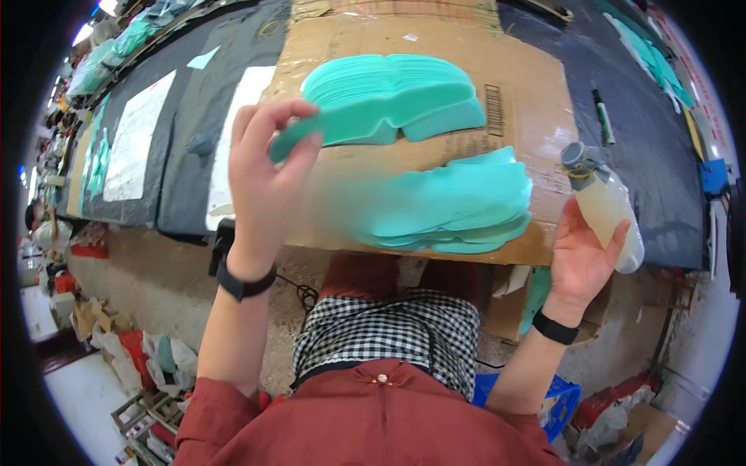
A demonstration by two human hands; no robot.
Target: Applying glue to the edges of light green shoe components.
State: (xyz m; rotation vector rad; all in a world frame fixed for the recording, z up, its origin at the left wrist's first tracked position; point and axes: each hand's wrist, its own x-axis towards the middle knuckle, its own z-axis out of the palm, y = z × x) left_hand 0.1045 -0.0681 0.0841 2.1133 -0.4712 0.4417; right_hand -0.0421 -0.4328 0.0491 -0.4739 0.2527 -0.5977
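Observation:
My left hand pinches the left end of a curved, thin teal sheet piece between thumb and fingers. That piece lies along the front of a stack of matching teal pieces, fanned out in a notched shape. Nearer to me is a second, looser pile of teal pieces; its left end is blurred. At the right, my right hand holds a soft clear plastic bottle with cloudy, pale yellow contents, tilted, its grey-wrapped neck pointing up and left.
A flattened cardboard sheet lies under both piles on a dark table. A marker pen is beyond the bottle. White boards lie at the left. Below the table's near edge are a cardboard box and a blue crate.

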